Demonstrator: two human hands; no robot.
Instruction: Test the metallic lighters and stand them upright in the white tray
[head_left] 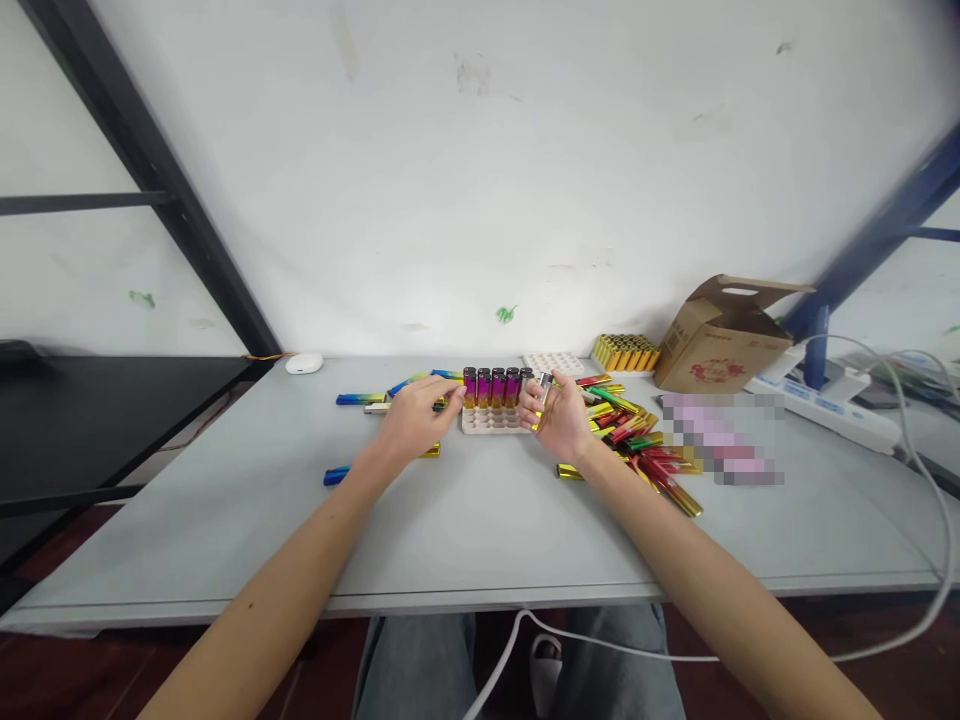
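Observation:
Purple-and-gold cylinders stand upright in rows in the back part of a white holed tray at the table's middle. My left hand is at the tray's left side, its fingers closed together near the end cylinder; what they hold, if anything, is hidden. At the tray's right end my right hand is wrapped round a shiny silver-and-gold cylinder. Blue-and-gold sleeves lie left of and under my left hand. Red, green and gold sleeves are heaped beside my right hand.
Against the wall are another white holed tray, a tray of yellow cylinders and an open cardboard box. A white power strip with cables is at the right. A white case lies back left.

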